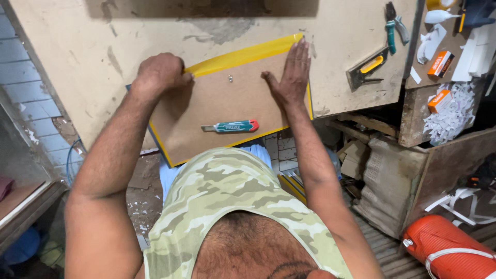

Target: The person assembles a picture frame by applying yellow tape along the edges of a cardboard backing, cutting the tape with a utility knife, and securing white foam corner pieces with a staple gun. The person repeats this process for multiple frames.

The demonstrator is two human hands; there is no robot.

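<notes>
A brown backing board (206, 111) with yellow edges lies face down on the worn cream worktable (77, 46). A strip of yellow tape (243, 54) runs along its far edge. My left hand (160, 74) is closed at the strip's left end, pinching it. My right hand (291, 72) lies flat with fingers spread on the board, its fingertips at the strip's right end. A green and red utility knife (231, 126) rests on the board near its front edge, apart from both hands. A small metal hanger (230, 78) sits at the board's middle.
A yellow-handled trowel (366, 70) and green-handled pliers (394, 26) lie on the table's right side. Orange boxes (440, 63) and white paper scraps (452, 111) fill a shelf at right. An orange cylinder (444, 248) lies on the floor. A tiled wall (20, 88) is at left.
</notes>
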